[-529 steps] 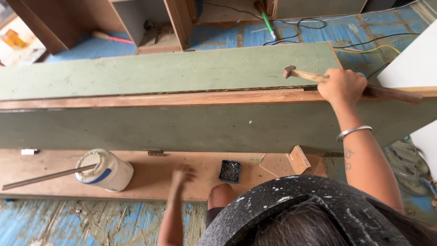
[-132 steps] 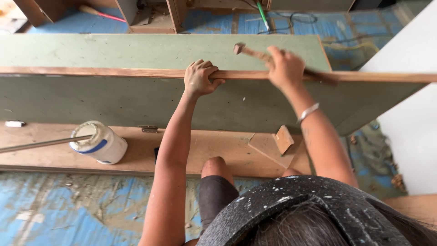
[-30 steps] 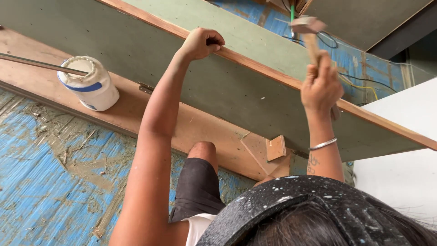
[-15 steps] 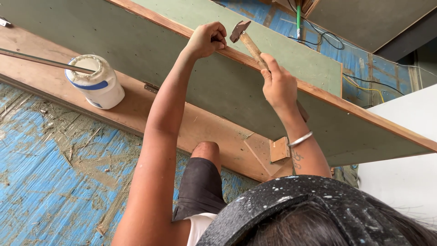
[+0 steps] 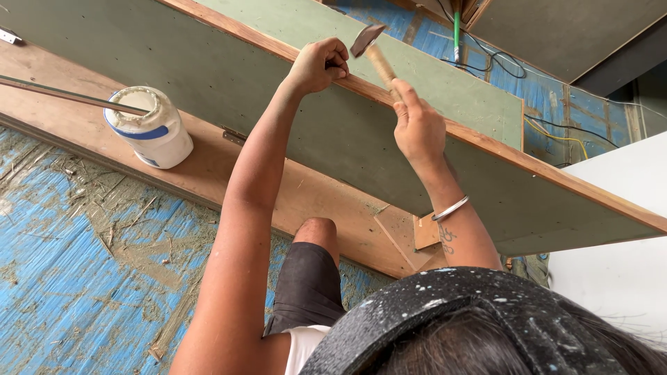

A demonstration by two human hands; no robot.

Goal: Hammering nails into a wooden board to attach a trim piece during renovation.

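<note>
Right grip (image 5: 417,128) clenches hammer (image 5: 375,55); left grip (image 5: 319,64) pinches wooden edge strip (image 5: 486,142) near white tub (image 5: 149,128).

Tight spot up top: left hand (image 5: 321,64) and hammer (image 5: 372,50) crowd the wood strip (image 5: 486,142), nearly touching. Lower board has room between the white tub (image 5: 149,132) and the wood offcuts (image 5: 417,232).

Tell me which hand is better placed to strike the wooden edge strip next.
Probably the right hand: it grips the hammer, whose head hangs just above the wooden edge strip. The left hand is closed on that strip beside the hammer head, with no tool.
</note>
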